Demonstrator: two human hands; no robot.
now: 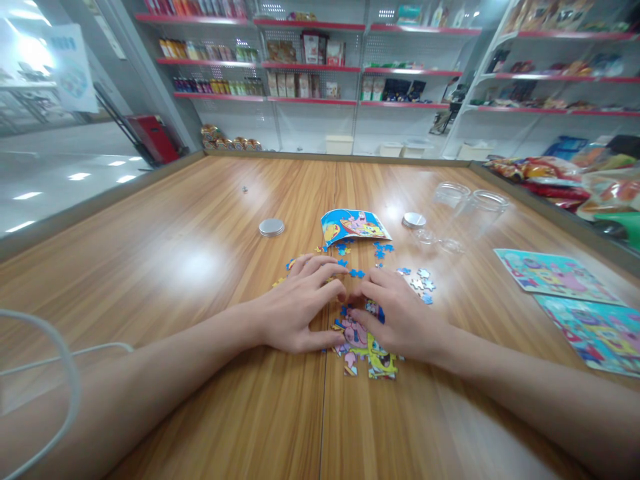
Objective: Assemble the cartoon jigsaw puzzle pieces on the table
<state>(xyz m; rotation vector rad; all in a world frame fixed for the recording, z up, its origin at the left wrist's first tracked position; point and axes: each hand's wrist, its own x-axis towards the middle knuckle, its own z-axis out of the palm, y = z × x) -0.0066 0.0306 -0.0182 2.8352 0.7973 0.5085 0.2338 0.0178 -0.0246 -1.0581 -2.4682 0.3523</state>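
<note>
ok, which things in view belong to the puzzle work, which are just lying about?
In use:
- left hand, right hand
- partly joined puzzle
- loose pieces
- curled picture sheet, probably reference

Lying about, apparently:
- metal lids
- clear jars
- flat pictures
- white cable

2 bare forearms [190,357], bare left grip [300,310], bare right grip [407,317], looped white cable [75,387]

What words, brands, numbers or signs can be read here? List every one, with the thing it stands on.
No text in this view can be read with certainty.
Hanging poster: blue lettering near the top, too blurred to read.
Shelved bottles: labels too small to read.
Snack bags at the right: print too blurred to read.
SpongeBob jigsaw pieces: no readable text.
Curved SpongeBob picture sheet: no readable text.
</note>
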